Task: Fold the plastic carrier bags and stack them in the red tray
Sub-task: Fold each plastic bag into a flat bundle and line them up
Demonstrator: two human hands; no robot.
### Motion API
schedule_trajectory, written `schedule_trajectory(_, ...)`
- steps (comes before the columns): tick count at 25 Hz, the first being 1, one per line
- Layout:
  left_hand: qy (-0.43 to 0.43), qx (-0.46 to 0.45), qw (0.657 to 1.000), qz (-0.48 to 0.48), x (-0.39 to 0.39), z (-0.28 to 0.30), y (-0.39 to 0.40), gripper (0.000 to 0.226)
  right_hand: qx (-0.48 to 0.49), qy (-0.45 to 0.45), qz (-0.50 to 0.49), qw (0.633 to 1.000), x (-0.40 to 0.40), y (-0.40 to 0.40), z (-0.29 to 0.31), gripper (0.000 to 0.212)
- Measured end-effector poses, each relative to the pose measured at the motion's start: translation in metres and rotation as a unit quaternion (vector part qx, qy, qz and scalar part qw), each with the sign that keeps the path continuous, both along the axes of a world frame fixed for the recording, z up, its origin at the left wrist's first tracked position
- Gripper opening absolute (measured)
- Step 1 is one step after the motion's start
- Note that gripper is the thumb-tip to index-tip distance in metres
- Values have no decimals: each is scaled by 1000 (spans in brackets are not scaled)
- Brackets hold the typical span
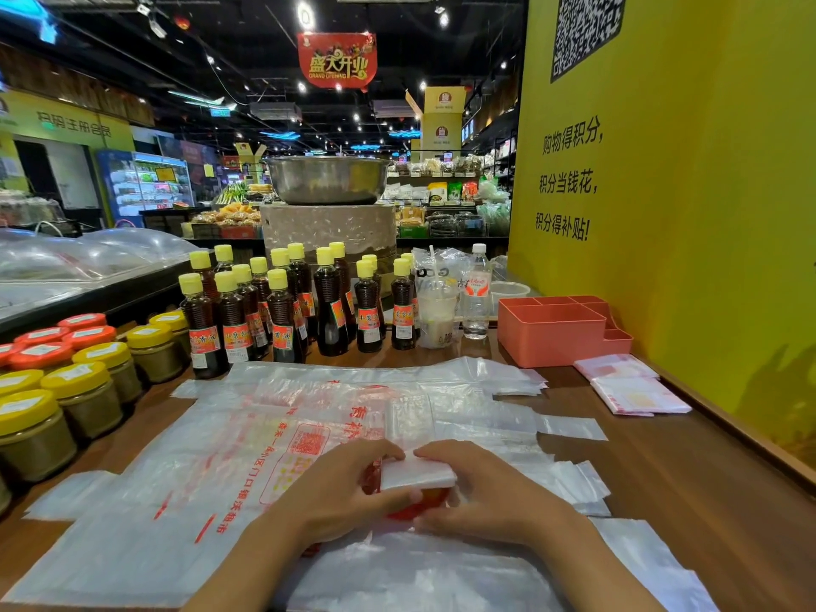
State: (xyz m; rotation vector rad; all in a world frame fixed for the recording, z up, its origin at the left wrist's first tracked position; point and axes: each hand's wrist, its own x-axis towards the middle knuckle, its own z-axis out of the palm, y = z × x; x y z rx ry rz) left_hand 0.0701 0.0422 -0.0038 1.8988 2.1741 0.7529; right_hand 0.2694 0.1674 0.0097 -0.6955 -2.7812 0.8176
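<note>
- We see dark sauce bottles (282,311) with yellow caps standing in rows at the back of the wooden worktop (706,470).
- To our left sit squat jars (84,390) with yellow and orange lids.
- A lidded drink cup (437,315) with a straw stands just beside a clear water bottle (477,298) (red label, white cap).
- Behind the bottles we find a large metal basin (329,178) resting on a round stone block (329,231).
- A yellow wall (684,192) with black lettering rises at our right.
- A red banner (336,59) hangs overhead.
</note>
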Motion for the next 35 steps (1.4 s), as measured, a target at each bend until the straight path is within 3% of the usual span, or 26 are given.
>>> schedule_trajectory(3,12,-6,1000,-16,0,-1,1,66,84,19,-12,996,-5,8,-10,52)
schedule_trajectory(5,20,-8,999,-28,-3,-4,3,65,93,20,-27,995,-6,12,-14,55)
schedule_trajectory(9,37,34,999,-16,-8,-10,9,33,22,45,-36,998,-6,16,-15,58)
schedule_trajectory(12,-15,74,997,-30,-13,-16,12,22,-58,92,-20,994,-9,14,-14,46)
schedule_trajectory(18,-122,127,983,-43,-10,-15,12,26,-190,238,-50,951,-11,7,-10,28)
schedule_trajectory(22,-212,157,964,-23,-1,-11,11,62,-200,290,-86,932,-14,8,-10,34)
schedule_trajectory(25,-150,161,976,7,-2,-13,14,61,-171,274,-81,943,-16,6,-11,30)
schedule_trajectory(28,-114,148,981,59,-1,-15,18,81,-132,220,-92,962,-21,6,-16,23)
schedule_trajectory(32,-36,90,992,78,0,-20,21,82,7,124,-131,984,-25,15,-26,55)
schedule_trajectory(35,63,33,997,32,-1,-22,20,68,74,98,-97,988,-24,12,-27,58)
